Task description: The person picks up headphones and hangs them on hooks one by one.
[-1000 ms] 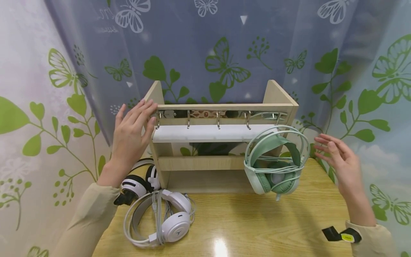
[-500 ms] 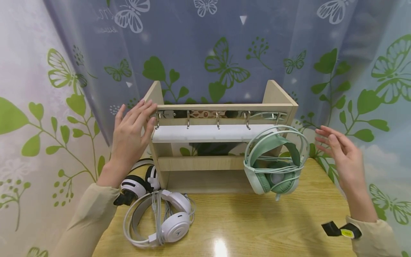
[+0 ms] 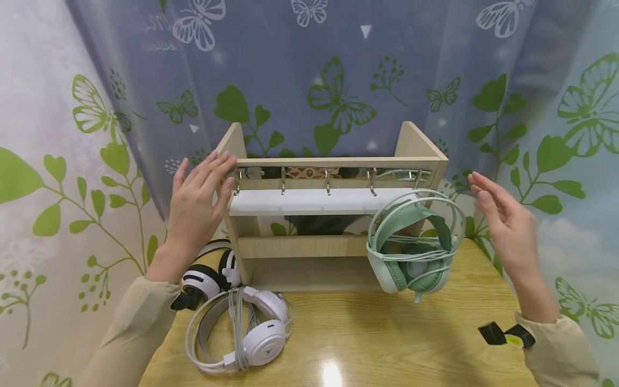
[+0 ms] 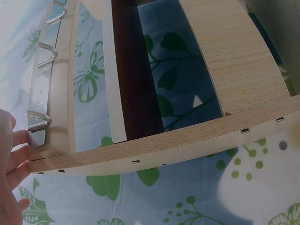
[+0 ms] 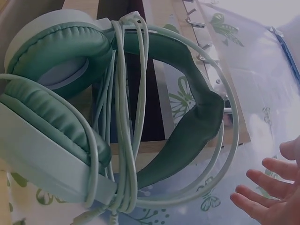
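Green headphones (image 3: 437, 271), their cable wound around them, hang at the right end of a wooden rack (image 3: 304, 246) with a row of metal hooks (image 3: 328, 183). My left hand (image 3: 195, 207) rests on the rack's upper left corner with its fingers extended. In the left wrist view, those fingers (image 4: 18, 164) touch the wood beside the end hook (image 4: 38, 120). To the right of the rack my right hand (image 3: 510, 228) is in the air, holding nothing. The right wrist view shows its fingers (image 5: 267, 185) spread and apart from the green headphones.
White headphones (image 3: 266, 341) with a bundled cable lie on the wooden table (image 3: 358, 338) at front left. Black-and-white headphones (image 3: 203, 279) lie behind them, against the rack's left side. A patterned curtain (image 3: 285, 64) hangs behind.
My right hand has risen and shifted slightly left toward the rack, its fingers drawing closer together. The left hand and the headphones have stayed in place.
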The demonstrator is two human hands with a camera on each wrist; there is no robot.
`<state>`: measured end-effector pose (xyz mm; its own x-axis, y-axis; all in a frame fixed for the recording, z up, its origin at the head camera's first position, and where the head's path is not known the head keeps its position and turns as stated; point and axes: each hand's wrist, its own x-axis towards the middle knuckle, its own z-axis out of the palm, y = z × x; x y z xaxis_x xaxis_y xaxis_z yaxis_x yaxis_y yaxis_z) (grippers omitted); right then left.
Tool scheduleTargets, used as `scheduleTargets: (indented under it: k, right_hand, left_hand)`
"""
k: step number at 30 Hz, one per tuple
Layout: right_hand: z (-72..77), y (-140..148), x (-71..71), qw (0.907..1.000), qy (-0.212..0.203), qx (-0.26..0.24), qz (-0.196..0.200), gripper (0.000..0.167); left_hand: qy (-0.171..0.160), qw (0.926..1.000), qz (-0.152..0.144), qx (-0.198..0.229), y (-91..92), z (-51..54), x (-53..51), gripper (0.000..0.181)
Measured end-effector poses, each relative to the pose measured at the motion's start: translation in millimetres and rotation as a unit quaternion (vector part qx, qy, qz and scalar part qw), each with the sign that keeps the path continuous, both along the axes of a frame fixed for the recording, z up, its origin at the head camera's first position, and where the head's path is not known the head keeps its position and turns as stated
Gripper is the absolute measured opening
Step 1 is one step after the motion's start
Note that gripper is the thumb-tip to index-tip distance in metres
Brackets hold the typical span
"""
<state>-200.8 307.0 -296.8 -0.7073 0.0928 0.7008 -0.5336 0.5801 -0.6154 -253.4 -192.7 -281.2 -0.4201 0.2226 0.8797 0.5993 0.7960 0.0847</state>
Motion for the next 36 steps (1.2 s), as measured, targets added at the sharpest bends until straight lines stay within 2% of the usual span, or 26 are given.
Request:
scheduleTargets:
  k: [3,9,14,18,24,30,36]
  right_hand:
    - [3.6,-4,-0.8,0.9993,0.013,0.031,-0.015,0.039]
    - [9.8,-10,-5.1,0.9958,0.04,0.081,-0.015,0.042]
    - [14.4,-15,-10.3,0.9896,0.063,0.128,-0.022,0.045]
    - [19.5,-20,-14.2,0.9815,0.062,0.18,-0.014,0.049]
    - [25.4,-29,-20.6,0.9636,0.078,0.256,0.002,0.057]
    - [29.9,-35,-28.6,0.9516,0.077,0.297,0.016,0.062]
    - [32.7,-39,-33.1,0.9395,0.079,0.333,0.003,0.065]
  left_hand:
    - [0.001,1.0,0.0,-0.001,0.3,0.4,0.5,0.037]
    - [0.001,1.0,0.001,-0.002,0.6,1.0,1.0,0.037]
    - [0.001,1.0,0.001,-0.003,0.1,0.6,0.5,0.037]
    - [0.002,1.0,0.002,-0.003,-0.1,0.3,-0.1,0.037]
    - [0.003,1.0,0.003,-0.003,-0.4,0.0,-0.3,0.037]
    - [0.004,1.0,0.003,-0.003,-0.3,-0.4,-0.2,0.037]
    - [0.004,1.0,0.002,-0.003,-0.3,-0.5,-0.3,0.037]
